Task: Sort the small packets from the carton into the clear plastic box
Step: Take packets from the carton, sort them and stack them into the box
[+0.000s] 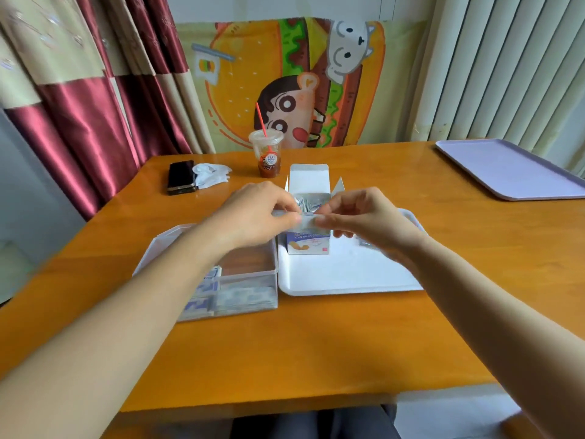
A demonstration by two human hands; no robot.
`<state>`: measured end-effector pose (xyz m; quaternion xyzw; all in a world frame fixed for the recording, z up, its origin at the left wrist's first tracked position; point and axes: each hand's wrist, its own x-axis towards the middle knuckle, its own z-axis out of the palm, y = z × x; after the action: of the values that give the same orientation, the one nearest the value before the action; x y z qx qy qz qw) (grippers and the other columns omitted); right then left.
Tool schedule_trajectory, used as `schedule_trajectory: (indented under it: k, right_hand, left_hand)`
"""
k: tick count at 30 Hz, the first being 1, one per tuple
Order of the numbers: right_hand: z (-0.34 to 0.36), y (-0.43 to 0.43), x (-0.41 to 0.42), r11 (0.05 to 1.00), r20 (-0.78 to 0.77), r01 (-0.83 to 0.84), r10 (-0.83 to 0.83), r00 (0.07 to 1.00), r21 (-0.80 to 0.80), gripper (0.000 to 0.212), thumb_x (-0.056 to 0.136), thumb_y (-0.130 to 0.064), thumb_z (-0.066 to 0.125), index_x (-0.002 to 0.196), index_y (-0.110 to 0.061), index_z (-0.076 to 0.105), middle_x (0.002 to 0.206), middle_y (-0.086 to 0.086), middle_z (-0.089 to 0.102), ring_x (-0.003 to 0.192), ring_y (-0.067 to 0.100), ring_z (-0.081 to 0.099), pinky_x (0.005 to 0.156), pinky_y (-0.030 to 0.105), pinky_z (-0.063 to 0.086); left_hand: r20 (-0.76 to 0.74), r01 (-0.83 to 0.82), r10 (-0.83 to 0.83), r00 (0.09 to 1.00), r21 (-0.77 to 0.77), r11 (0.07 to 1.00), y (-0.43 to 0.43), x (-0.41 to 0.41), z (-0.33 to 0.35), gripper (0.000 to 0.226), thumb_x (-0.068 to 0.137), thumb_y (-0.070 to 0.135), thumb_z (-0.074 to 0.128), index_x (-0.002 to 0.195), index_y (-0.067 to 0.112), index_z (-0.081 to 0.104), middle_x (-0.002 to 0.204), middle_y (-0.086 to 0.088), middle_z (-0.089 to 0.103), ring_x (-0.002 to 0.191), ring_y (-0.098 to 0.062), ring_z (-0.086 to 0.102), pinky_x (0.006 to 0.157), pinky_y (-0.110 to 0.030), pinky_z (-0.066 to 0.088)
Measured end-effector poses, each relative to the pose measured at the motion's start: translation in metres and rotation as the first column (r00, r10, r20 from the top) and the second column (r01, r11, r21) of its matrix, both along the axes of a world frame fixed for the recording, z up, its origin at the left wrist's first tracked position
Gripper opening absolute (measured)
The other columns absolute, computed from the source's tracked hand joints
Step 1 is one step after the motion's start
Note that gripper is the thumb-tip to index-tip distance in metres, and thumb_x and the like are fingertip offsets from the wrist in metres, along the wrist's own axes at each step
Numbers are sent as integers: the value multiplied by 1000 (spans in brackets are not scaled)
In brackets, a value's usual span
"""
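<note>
An open white carton stands upright on a white tray, with several silvery packets showing in its top. Just above its front edge my left hand and my right hand meet, and both pinch one small pale packet between their fingertips. The clear plastic box sits left of the tray, under my left forearm. Several blue-and-white packets lie along its near side.
At the back of the wooden table stand an iced drink cup with a red straw, a black phone and a crumpled white tissue. A lilac tray lies at the far right. A cartoon cloth hangs behind.
</note>
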<state>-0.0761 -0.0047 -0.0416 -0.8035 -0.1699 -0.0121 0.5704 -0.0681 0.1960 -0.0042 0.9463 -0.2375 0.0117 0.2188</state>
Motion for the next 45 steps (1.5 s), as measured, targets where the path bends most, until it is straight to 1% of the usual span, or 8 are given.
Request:
schedule_trajectory:
  k: [6,10,15,23,31,35,39,45]
  right_hand:
    - [-13,54,12,996,-24,-63,62,998,-64,17,84,-12,70,98,-2,69,75,11,67,57,12,56,49,16,42]
    - [-24,67,9,949,2,-131,137,991,-287,20,89,-23,65,106,-14,70,80,-4,63,54,5,57,53,15,45]
    - [-28,70,9,890,20,-124,147,989,-438,22,90,-28,63,108,-17,70,85,-5,61,57,9,59,54,15,47]
    - [-35,68,8,871,6,-162,186,983,-464,22,94,-26,57,106,-14,70,95,-6,63,56,6,57,52,12,43]
    - [-36,67,9,872,10,-174,201,980,-457,22,95,-27,56,106,-14,70,96,-1,66,56,5,56,52,12,43]
    - [-37,66,9,873,22,-179,212,977,-453,22,95,-25,55,105,-12,70,94,-4,66,53,-2,55,51,11,42]
    - [-37,66,9,875,9,-189,216,976,-446,24,96,-27,55,107,-12,70,97,-2,66,55,0,55,52,12,42]
    - [-37,57,7,906,-10,-214,226,974,-366,26,96,-30,54,113,-15,65,91,-2,63,60,9,60,56,18,46]
  left_hand:
    - [-225,-121,107,968,-51,991,64,6,-5,18,89,22,67,73,28,73,72,15,69,72,-11,61,73,-30,51]
    - [-393,-232,237,888,60,971,89,17,-22,9,89,18,67,89,17,76,94,5,69,89,-12,61,83,-29,46]
    - [-458,-178,292,840,276,945,76,30,-46,21,89,5,54,68,10,57,67,-7,39,51,-20,29,45,-24,29]
    - [-477,-34,231,848,387,922,51,41,-66,16,94,17,57,100,21,71,100,3,61,80,-16,56,59,-23,51]
    - [-383,-18,180,906,390,921,54,43,-69,15,88,26,65,99,26,75,99,6,71,91,-18,66,82,-33,57]
    - [-381,12,149,912,388,922,48,38,-70,18,92,23,57,99,23,74,78,5,66,70,-17,58,61,-28,48]
    - [-428,43,137,893,385,922,48,35,-70,24,95,25,51,109,24,70,101,2,70,95,-21,65,85,-37,54]
    - [-342,-26,142,929,321,947,45,25,-46,21,95,32,53,95,24,73,88,-1,70,75,-17,60,69,-31,48]
